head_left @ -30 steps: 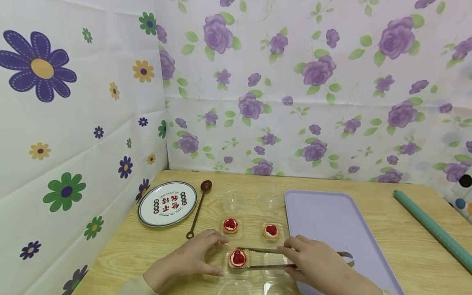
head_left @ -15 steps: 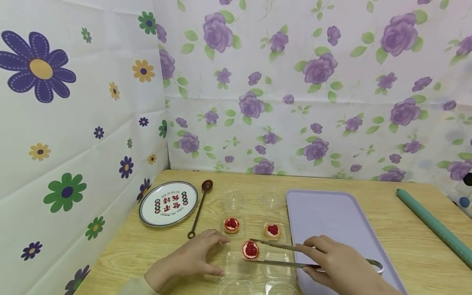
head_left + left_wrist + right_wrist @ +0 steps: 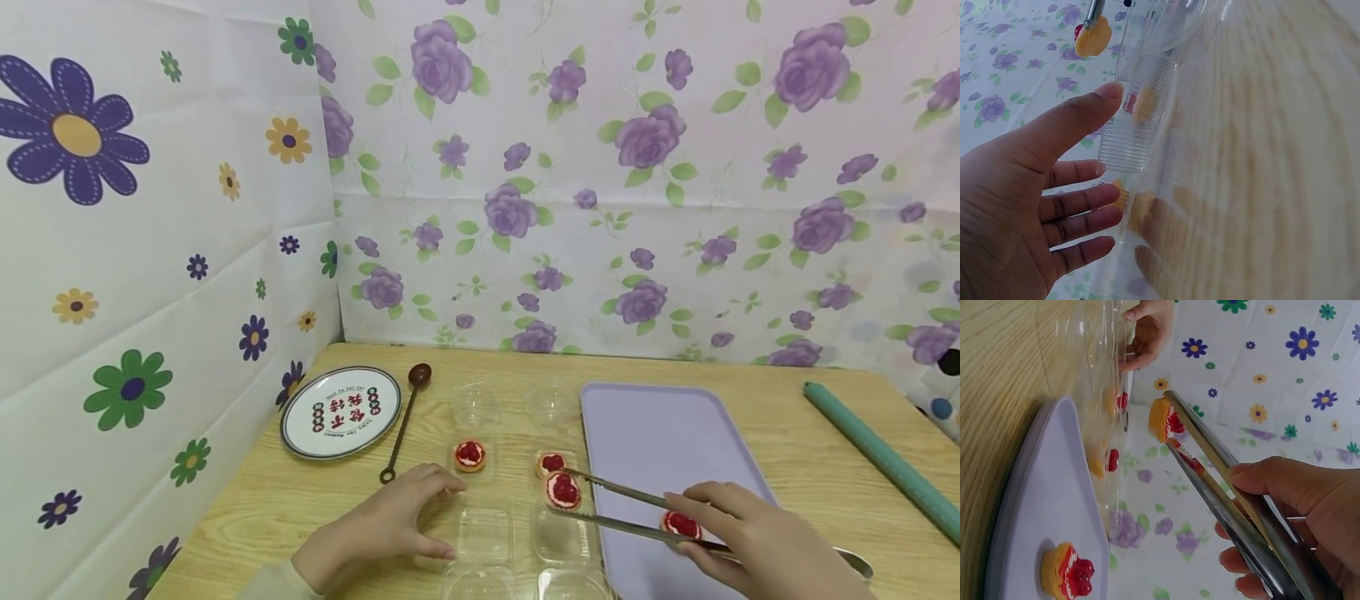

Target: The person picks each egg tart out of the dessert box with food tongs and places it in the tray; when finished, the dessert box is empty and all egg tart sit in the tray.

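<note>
My right hand grips a pair of metal tongs. Between the tongs' tips a small tart with red berry topping is pinched; in the right wrist view the held tart is clear of any surface. My left hand has its fingers relaxed and spread beside the clear plastic container, with the thumb and fingertips close to its edge in the left wrist view. Two tarts sit in the container, one at left and one partly hidden behind the held tart.
Another berry tart lies on the purple tray under the tongs. A white plate with red lettering and a dark long-handled spoon are at the left. A green roll lies at the right edge.
My right hand has moved right with the tongs, lifting the tart from the container's front left compartment and carrying it rightward. The tart on the tray has come into view. My left hand stays put.
</note>
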`<action>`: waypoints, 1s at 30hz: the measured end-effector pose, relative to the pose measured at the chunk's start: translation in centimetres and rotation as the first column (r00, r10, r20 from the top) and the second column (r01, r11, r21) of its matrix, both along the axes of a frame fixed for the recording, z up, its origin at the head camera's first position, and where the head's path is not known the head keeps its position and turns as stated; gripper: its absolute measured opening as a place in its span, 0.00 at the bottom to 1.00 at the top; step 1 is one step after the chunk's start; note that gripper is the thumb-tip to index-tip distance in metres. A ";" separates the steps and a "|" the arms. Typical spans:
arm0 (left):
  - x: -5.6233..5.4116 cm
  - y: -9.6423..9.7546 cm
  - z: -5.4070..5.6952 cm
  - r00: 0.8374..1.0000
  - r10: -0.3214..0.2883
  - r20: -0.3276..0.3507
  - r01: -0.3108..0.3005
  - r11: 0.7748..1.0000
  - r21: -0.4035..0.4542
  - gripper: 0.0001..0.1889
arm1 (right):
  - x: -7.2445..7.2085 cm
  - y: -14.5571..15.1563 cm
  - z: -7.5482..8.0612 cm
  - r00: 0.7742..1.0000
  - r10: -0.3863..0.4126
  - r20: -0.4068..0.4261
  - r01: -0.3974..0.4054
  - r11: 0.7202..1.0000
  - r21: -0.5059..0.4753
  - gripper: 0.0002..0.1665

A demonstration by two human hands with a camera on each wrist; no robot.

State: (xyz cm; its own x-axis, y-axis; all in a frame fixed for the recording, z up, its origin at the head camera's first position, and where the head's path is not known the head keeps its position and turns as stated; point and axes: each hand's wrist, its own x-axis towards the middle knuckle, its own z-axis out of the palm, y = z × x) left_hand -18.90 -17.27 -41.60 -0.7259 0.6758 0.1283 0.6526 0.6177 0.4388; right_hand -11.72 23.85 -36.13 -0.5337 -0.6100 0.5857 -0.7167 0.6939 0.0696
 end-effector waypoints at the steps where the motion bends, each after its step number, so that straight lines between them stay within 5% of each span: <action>1: 0.0 0.0 0.0 1.000 -0.001 0.001 0.001 1.000 0.001 0.36 | 0.1 0.3 0.0 1.000 -0.019 0.004 0.019 1.000 0.007 0.23; 17: -0.1 0.0 -0.1 1.000 -0.002 -0.003 0.002 1.000 0.000 0.36 | 1.3 3.9 -1.2 0.978 -0.206 0.002 0.206 0.977 0.049 0.27; 30: 0.0 0.0 0.0 1.000 -0.004 0.000 0.004 1.000 0.004 0.37 | 1.9 6.1 -2.8 0.958 -0.278 0.074 0.263 0.951 0.163 0.29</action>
State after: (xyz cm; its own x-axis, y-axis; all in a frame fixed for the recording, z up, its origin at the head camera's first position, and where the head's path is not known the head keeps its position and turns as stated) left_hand -18.93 -17.24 -41.60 -0.7234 0.6779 0.1310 0.6549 0.6136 0.4413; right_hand -9.78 29.92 -38.92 -0.7397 -0.5118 0.4370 -0.5116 0.8495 0.1290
